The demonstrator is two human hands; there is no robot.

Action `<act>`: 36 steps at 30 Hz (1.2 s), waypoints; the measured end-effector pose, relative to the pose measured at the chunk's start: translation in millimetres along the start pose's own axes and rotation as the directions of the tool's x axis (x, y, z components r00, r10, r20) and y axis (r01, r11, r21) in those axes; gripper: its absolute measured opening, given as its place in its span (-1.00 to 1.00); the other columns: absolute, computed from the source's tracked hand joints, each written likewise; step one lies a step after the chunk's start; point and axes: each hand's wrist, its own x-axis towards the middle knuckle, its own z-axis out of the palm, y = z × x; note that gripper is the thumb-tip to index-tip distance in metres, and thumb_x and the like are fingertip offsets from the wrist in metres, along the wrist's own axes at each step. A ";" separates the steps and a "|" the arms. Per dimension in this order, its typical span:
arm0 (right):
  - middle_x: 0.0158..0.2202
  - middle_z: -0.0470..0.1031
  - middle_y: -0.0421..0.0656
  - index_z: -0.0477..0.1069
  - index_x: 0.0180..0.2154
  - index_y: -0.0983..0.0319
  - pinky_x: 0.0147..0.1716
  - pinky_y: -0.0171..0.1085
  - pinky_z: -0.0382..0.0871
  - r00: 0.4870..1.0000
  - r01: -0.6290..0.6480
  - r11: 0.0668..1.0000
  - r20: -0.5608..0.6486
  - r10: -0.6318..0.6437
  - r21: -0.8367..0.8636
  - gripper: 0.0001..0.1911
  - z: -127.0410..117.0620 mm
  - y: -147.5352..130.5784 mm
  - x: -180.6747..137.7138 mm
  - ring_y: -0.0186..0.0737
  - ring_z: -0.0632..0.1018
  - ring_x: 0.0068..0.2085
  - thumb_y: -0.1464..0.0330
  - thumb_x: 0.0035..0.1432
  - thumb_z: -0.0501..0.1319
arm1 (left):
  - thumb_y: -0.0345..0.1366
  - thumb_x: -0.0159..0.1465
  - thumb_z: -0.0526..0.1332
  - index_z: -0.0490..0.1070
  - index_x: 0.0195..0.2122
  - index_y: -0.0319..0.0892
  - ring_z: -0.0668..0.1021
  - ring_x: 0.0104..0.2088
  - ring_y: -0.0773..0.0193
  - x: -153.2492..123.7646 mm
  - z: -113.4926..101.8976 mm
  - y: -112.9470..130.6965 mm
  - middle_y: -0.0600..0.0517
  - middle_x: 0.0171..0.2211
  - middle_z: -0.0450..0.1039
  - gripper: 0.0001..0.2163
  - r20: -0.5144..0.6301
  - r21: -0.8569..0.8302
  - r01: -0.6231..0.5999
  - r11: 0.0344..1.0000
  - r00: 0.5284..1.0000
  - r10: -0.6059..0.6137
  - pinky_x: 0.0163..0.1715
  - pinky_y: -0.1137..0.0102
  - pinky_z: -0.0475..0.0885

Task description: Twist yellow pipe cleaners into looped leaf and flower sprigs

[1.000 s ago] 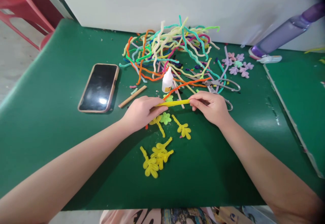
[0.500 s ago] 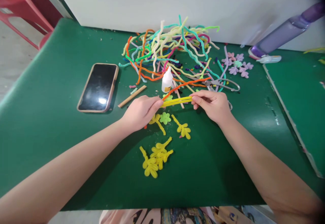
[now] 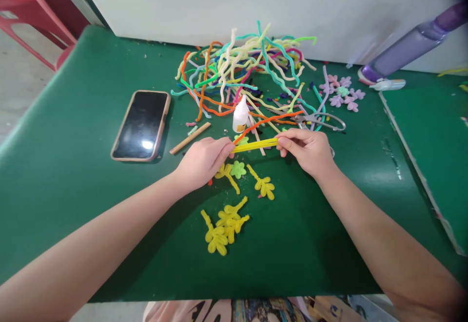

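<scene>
A doubled yellow pipe cleaner [image 3: 255, 144] stretches level between my two hands, just above the green table [image 3: 66, 132]. My left hand [image 3: 203, 161] pinches its left end, and my right hand [image 3: 306, 150] pinches its right end. Below the hands lie several finished yellow pipe-cleaner flowers [image 3: 224, 227], one more yellow flower [image 3: 263, 184] and a small light-green flower [image 3: 238, 169]. A white glue bottle [image 3: 241, 114] stands just beyond the pipe cleaner.
A tangle of coloured pipe cleaners [image 3: 241, 66] fills the far middle. Scissors [image 3: 321, 119] lie right of it, with purple flowers [image 3: 341, 94] beyond. A phone [image 3: 141, 125] and a wooden stick [image 3: 190, 138] lie at left. A purple bottle [image 3: 409, 47] leans at far right.
Both hands have lifted the yellow pipe cleaner slightly and its two strands now show a little apart at the right end. Nothing else has moved.
</scene>
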 end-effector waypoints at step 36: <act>-0.54 0.48 -0.26 0.55 -0.37 0.19 -0.52 -0.35 0.44 0.992 -0.115 0.978 -0.036 0.123 0.174 -0.88 -3.7 6.3 6.4 -0.39 0.48 -0.57 0.27 0.06 0.34 | -0.28 0.23 0.26 0.50 -0.07 -0.14 0.61 -0.45 0.29 1.5 -1.4 2.4 0.06 -0.47 0.57 -0.76 -0.257 -0.441 0.255 0.861 0.883 -0.393 -0.34 0.43 0.50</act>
